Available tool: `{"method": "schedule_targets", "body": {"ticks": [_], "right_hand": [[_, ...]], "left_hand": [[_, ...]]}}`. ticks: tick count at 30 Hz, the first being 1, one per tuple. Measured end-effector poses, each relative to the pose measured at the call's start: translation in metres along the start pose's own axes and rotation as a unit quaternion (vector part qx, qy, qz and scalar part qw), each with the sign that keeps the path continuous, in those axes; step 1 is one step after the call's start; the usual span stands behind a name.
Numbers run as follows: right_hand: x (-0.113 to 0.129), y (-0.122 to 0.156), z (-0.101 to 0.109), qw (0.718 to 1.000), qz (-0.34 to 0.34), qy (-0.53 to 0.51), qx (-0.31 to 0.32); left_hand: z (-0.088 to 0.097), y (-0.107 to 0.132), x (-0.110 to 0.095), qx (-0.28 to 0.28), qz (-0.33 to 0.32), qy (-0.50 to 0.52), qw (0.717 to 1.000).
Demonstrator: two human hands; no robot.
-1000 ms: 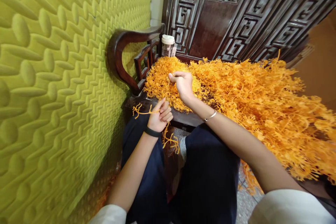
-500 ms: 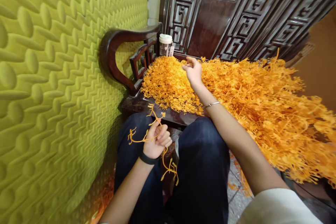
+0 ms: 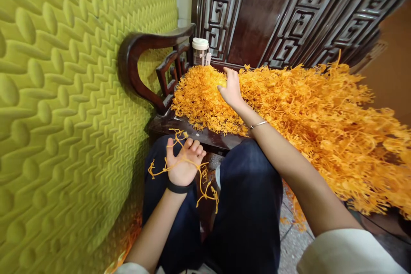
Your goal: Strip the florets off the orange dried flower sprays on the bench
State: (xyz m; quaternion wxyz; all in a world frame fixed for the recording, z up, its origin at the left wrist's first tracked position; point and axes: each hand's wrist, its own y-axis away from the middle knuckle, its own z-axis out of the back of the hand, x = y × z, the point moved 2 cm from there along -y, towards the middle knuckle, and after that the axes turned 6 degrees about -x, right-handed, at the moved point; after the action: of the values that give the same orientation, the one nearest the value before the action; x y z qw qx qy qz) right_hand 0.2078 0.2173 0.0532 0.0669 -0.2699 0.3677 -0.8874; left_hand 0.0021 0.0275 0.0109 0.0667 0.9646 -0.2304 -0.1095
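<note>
Palm up above my knees, my left hand has its thumb and fingers apart. An orange branched plastic stem lies loosely across that palm, its thin twigs sticking out on both sides. My right hand reaches forward over the heap of orange artificial foliage on the bench, thumb apart from the fingers and nothing visible in it. Whether its fingers touch the foliage I cannot tell.
Long orange foliage bundles spread along the right. A lidded cup stands behind the heap. The dark wooden bench has a curved armrest, beside a yellow-green textured wall. Orange scraps lie on the floor.
My left hand has opened from a closed grip, and the stem now shows across its palm. My right hand's fingers have gone from curled to more stretched, slightly further left.
</note>
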Motion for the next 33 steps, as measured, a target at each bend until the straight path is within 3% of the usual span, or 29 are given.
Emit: {"method": "schedule_targets", "body": {"ticks": [5, 8, 12, 16, 18, 20, 22, 25, 26, 27, 29, 31, 33], "right_hand": [[-0.010, 0.002, 0.003, 1.000, -0.020, 0.005, -0.002], [-0.010, 0.004, 0.007, 0.999, -0.041, 0.009, -0.005], [-0.006, 0.006, 0.012, 0.999, -0.053, 0.007, -0.009], [-0.001, 0.009, 0.017, 0.998, -0.061, 0.006, -0.005], [0.002, 0.011, 0.021, 0.998, -0.057, 0.005, -0.004], [0.003, 0.013, 0.026, 0.999, -0.051, 0.008, -0.004], [0.004, 0.015, 0.032, 0.999, -0.046, 0.010, -0.008], [0.006, 0.017, 0.042, 0.999, -0.037, -0.002, -0.029], [0.008, 0.017, 0.046, 0.999, -0.036, -0.007, -0.039], [0.011, 0.018, 0.050, 0.998, -0.037, -0.010, -0.048], [0.018, 0.018, 0.058, 0.997, -0.043, -0.014, -0.067], [0.028, 0.019, 0.067, 0.995, -0.048, -0.023, -0.079], [0.041, 0.019, 0.074, 0.994, -0.050, -0.048, -0.082]], "left_hand": [[0.001, 0.005, -0.009, -0.013, -0.063, 0.066, 0.996], [0.001, 0.007, -0.012, 0.009, -0.067, 0.053, 0.996], [-0.001, 0.005, -0.004, 0.080, 0.009, -0.124, 0.989], [0.005, 0.001, 0.012, 0.121, 0.079, -0.382, 0.913], [0.011, 0.000, 0.020, 0.112, 0.063, -0.496, 0.859], [0.018, 0.001, 0.025, 0.091, -0.001, -0.627, 0.774], [0.023, 0.003, 0.028, 0.063, -0.087, -0.774, 0.624], [0.027, 0.008, 0.030, 0.009, -0.158, -0.922, 0.353], [0.028, 0.008, 0.029, -0.011, -0.159, -0.945, 0.286], [0.030, 0.009, 0.028, -0.029, -0.154, -0.959, 0.238], [0.034, 0.011, 0.027, -0.042, -0.135, -0.972, 0.189], [0.039, 0.014, 0.026, -0.022, -0.118, -0.976, 0.183], [0.040, 0.021, 0.027, 0.010, -0.108, -0.975, 0.195]]}}
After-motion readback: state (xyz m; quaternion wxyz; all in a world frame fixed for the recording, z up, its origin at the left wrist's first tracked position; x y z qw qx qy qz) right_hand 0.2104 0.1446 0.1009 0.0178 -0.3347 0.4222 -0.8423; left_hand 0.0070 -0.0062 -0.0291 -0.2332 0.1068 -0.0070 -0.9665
